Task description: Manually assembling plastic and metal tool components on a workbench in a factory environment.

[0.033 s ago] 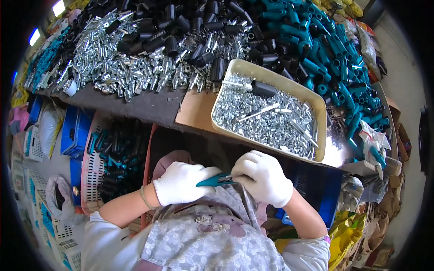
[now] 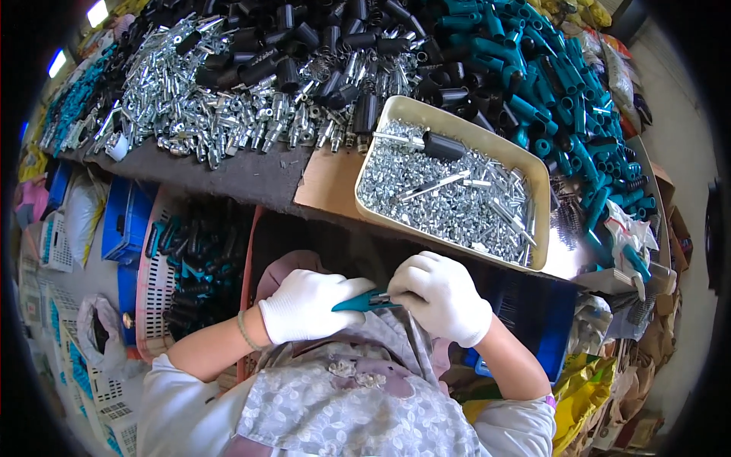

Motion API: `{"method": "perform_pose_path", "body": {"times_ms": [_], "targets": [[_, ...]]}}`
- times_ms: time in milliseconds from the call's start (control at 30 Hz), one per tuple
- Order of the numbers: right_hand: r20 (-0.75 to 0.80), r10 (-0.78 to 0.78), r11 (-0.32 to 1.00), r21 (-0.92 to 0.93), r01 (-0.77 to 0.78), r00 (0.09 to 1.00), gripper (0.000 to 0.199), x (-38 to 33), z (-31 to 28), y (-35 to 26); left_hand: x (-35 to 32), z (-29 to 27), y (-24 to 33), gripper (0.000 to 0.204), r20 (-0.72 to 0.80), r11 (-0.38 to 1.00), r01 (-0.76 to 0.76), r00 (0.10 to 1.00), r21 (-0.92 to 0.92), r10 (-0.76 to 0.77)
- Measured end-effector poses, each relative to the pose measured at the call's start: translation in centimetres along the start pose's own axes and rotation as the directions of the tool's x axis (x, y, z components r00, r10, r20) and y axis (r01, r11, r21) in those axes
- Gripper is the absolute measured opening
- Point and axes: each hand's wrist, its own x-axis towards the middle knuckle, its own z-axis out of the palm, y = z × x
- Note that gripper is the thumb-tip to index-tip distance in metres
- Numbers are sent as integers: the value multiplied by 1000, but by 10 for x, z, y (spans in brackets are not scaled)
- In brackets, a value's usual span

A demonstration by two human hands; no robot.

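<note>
**Two white-gloved hands meet at one teal plastic piece**

We see the left hand (image 2: 308,307) in a white knitted glove, its fingers closed around a slim teal plastic piece (image 2: 350,305). The piece is in front of the person's body, above the lap of a grey apron with a pale leaf pattern (image 2: 343,415), and below the near edge of a dark-topped workbench (image 2: 228,183). At its right end we make out a short silver metal part (image 2: 378,299). The right hand (image 2: 442,298), gloved alike, is bunched narrow at that end, thumb and fingers close together; we cannot tell exactly what its fingertips pinch.

Just beyond the right hand, we find a cream rectangular plastic tub (image 2: 541,206) at the bench's near edge, filled with small silver metal pieces (image 2: 403,175). On top of them lie a black ribbed plastic cylinder (image 2: 444,148) and a long, thin silver bar (image 2: 434,186). A flat tan cardboard sheet (image 2: 331,179) shows at the tub's left side.

Farther back on the bench, we see a heap of shiny silver metal fittings (image 2: 244,114) on the left, black plastic tubes (image 2: 304,36) behind and beside them, and a pile of teal plastic tubes (image 2: 548,84) on the right. Beside the left forearm, lower than the bench, a pink perforated plastic basket (image 2: 158,305) holds black and teal pieces (image 2: 198,282).
</note>
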Motion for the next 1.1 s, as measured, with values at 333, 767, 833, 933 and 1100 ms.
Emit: {"method": "perform_pose_path", "body": {"times_ms": [333, 767, 833, 933, 1100], "targets": [[20, -112, 993, -30, 113, 993, 16, 4, 14, 5, 8, 1, 1, 38, 13, 996, 61, 998, -69, -61], [-2, -7, 1000, -14, 7, 1000, 9, -7, 14, 9, 11, 0, -4, 35, 82, 997, 70, 994, -27, -67], [-12, -13, 1000, -17, 13, 1000, 9, -8, 17, 12, 13, 3, -6, 35, 43, 998, 47, 998, -34, -45], [-22, -43, 999, -32, 42, 999, 13, -8, 21, 12, 14, 6, -5, 36, 30, 998, 47, 999, -50, -45], [179, 76, 919, -395, 1, 981, 12, -1, 18, -13, 16, 4, 2, 37, 91, 991, 111, 990, -70, -104]]}}
